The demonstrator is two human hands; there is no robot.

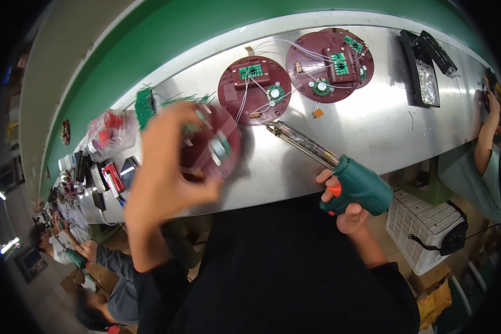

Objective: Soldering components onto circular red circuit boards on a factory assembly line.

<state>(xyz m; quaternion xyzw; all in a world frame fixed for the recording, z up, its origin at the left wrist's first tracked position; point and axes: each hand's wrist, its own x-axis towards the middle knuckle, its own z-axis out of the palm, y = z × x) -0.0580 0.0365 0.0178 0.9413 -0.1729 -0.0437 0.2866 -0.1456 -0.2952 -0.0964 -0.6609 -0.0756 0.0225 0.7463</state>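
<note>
My left hand (167, 161), smeared by motion, spans a maroon round plate (228, 119), with fingers at its far side and the thumb at its near edge. That plate is blurred too and carries a green circuit board. In my right hand (345, 203) is a green soldering gun (362, 183) with a red trigger. Its long metal barrel points up and left. The tip ends near the lower rim of a second maroon round plate (231, 83), which lies flat with green boards and thin white wires on it. Whether the tip touches that plate, I cannot tell.
More maroon plates (306, 50), partly stacked, lie at the far middle of the metal bench (373, 133). Beside my left hand are green wires (145, 106) and a plastic bag (114, 131). A black tray (414, 67) stands right. A white crate (417, 228) sits below; other people work on both sides.
</note>
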